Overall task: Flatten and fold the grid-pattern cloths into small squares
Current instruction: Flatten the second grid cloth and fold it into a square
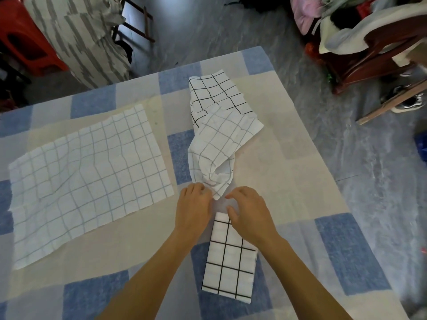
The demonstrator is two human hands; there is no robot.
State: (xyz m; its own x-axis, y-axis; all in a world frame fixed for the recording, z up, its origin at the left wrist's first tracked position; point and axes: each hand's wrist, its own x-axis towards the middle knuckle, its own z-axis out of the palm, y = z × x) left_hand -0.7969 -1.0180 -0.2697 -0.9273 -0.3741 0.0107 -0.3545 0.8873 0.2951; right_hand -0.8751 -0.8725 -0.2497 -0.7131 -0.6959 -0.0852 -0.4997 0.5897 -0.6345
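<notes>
A checked table (pixel 300 181) carries three grid cloths. The flat cloth (pixel 87 181) lies spread toward the left edge. The crumpled cloth (pixel 219 135) runs from the far edge toward the middle. The folded cloth (pixel 231 262) lies near the front edge. The left hand (pixel 194 204) pinches the crumpled cloth's near tip. The right hand (pixel 249 211) hovers just beside it, fingers loosely curled, holding nothing.
</notes>
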